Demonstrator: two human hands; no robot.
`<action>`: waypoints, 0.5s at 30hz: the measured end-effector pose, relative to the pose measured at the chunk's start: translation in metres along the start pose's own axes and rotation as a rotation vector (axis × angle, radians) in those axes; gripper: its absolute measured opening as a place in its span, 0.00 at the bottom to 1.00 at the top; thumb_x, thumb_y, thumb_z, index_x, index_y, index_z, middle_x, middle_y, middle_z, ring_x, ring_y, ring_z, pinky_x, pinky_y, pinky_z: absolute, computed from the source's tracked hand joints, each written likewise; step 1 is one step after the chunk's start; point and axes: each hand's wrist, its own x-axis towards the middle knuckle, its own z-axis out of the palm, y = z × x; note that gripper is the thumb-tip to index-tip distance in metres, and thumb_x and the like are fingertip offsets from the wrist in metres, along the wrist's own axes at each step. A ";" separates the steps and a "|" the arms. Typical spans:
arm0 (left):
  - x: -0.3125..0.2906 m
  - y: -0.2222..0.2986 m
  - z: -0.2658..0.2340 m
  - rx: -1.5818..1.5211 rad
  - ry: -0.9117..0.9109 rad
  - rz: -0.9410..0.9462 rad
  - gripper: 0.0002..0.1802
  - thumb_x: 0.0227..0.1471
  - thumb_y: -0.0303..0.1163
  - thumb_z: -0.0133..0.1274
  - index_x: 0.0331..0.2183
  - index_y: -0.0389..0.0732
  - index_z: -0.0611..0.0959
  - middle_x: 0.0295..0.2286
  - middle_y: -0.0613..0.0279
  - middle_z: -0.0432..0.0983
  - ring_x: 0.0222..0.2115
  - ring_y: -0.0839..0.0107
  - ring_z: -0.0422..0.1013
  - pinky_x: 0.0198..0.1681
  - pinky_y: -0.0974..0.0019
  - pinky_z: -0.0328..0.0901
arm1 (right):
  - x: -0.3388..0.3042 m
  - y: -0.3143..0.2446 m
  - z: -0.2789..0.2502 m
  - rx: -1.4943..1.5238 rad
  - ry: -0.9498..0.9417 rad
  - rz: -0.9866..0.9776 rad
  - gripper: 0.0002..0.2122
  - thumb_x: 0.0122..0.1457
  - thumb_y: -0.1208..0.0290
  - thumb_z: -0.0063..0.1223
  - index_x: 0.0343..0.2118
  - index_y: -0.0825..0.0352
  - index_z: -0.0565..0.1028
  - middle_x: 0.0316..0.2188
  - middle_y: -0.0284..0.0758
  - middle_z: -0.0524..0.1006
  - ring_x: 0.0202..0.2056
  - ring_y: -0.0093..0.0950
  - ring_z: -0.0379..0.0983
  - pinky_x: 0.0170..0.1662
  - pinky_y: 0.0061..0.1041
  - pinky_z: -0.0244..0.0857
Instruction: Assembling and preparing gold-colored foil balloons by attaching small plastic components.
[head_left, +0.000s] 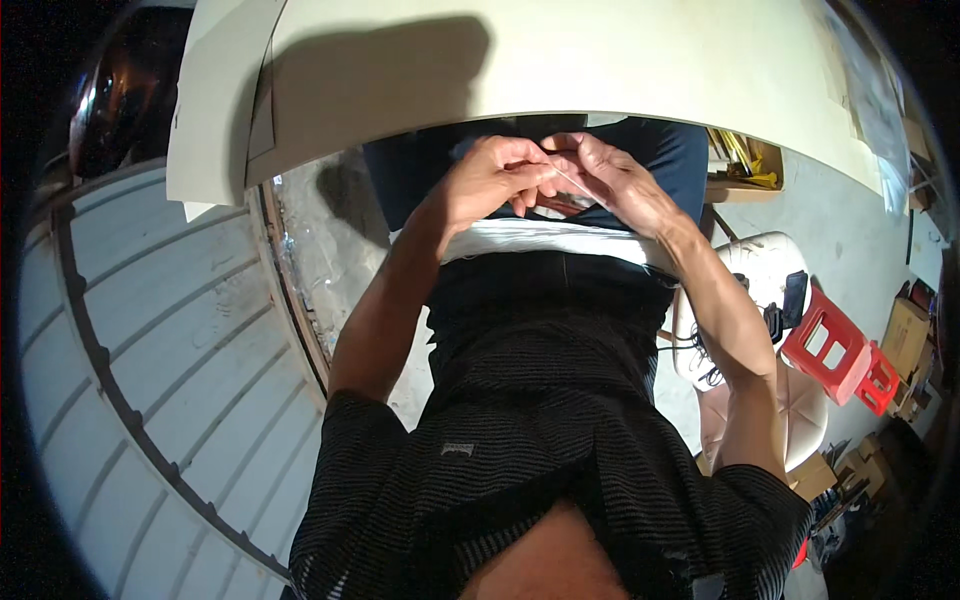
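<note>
Two curled hands (pixel 482 182) (pixel 625 188) hold a pale strand (pixel 577 183).

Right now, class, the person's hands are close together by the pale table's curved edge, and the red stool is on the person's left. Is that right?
Not quite: the head view shows the red stool on the person's right. The left hand and right hand are indeed close together by the pale table's edge.
</note>
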 end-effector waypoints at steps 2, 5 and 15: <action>-0.012 0.005 -0.005 -0.154 -0.044 0.084 0.11 0.63 0.33 0.49 0.35 0.35 0.79 0.27 0.62 0.77 0.21 0.80 0.68 0.24 0.75 0.63 | 0.001 -0.003 0.018 0.295 -0.029 0.010 0.40 0.66 0.38 0.29 0.65 0.73 0.53 0.50 0.40 0.73 0.52 0.28 0.70 0.56 0.26 0.62; -0.021 0.014 0.004 -0.401 -0.088 0.080 0.10 0.64 0.32 0.48 0.37 0.35 0.78 0.27 0.62 0.76 0.22 0.78 0.69 0.26 0.73 0.64 | 0.009 0.002 0.040 0.466 -0.286 -0.104 0.44 0.61 0.31 0.22 0.62 0.72 0.57 0.44 0.37 0.73 0.44 0.27 0.70 0.53 0.28 0.62; -0.047 0.036 -0.018 0.114 0.094 0.069 0.08 0.61 0.28 0.47 0.38 0.34 0.78 0.23 0.62 0.76 0.19 0.81 0.66 0.23 0.74 0.62 | -0.021 -0.050 0.022 -0.116 -0.148 0.005 0.10 0.63 0.72 0.55 0.42 0.72 0.79 0.27 0.30 0.77 0.26 0.17 0.66 0.31 0.19 0.63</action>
